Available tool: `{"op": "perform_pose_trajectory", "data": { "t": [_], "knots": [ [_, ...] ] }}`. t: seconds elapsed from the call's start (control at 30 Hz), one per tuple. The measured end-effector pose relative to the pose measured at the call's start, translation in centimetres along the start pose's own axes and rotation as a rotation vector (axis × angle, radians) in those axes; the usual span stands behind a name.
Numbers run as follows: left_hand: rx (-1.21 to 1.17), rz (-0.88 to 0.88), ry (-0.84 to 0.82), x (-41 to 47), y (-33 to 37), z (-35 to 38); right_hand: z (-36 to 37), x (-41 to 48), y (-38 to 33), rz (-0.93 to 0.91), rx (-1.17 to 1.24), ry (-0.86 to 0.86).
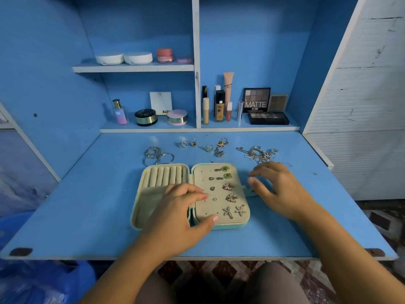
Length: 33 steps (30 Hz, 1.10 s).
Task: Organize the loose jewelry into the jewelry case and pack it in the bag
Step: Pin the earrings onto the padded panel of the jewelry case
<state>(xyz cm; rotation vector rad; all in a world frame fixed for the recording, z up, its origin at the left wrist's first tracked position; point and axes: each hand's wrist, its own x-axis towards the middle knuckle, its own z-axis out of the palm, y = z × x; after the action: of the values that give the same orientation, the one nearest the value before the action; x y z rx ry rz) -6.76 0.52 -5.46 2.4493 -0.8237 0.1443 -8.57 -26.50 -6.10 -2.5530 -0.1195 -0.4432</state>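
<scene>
A mint jewelry case [153,194] lies open on the blue desk, lined in beige. Its right panel holds several earrings [230,197]; its left half has ring rolls [166,176]. My left hand [182,207] rests on the case's middle, thumb at the right panel's front edge, holding nothing. My right hand [278,189] hovers just right of the case with fingers spread and empty. Loose bangles [156,155], several rings [197,144] and a tangle of chains [258,153] lie behind the case. No bag is clearly visible.
Cosmetics stand on the low shelf behind the desk: a perfume bottle [120,113], powder jars [146,116], foundation tubes [219,106] and eyeshadow palettes [268,118]. An upper shelf [133,67] holds white compacts. Blue plastic [43,279] lies on the floor at lower left.
</scene>
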Motion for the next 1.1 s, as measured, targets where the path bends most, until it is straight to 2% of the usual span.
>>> {"op": "perform_pose_trajectory", "data": {
  "t": [0.17,0.33,0.57,0.7,1.0,1.1],
  "knots": [
    [0.036,-0.010,0.009,3.8,-0.2,-2.5,2.3,3.3,1.9,0.047,-0.071,-0.093],
    [0.030,-0.044,-0.044,10.2,-2.1,-2.8,3.3,3.0,2.0,0.030,-0.151,-0.049],
    [0.130,0.016,-0.265,16.9,-3.2,-0.7,3.1,3.0,1.8,0.039,-0.138,-0.036],
    [0.177,0.053,-0.355,18.0,-3.1,0.1,3.1,3.2,1.7,0.051,-0.121,-0.018],
    [0.266,0.177,-0.393,18.7,-2.9,0.3,3.1,3.1,1.6,0.039,-0.126,-0.005],
    [0.296,0.165,-0.404,18.9,-2.9,0.6,3.0,3.2,1.6,0.036,-0.127,-0.005]
  ]
}}
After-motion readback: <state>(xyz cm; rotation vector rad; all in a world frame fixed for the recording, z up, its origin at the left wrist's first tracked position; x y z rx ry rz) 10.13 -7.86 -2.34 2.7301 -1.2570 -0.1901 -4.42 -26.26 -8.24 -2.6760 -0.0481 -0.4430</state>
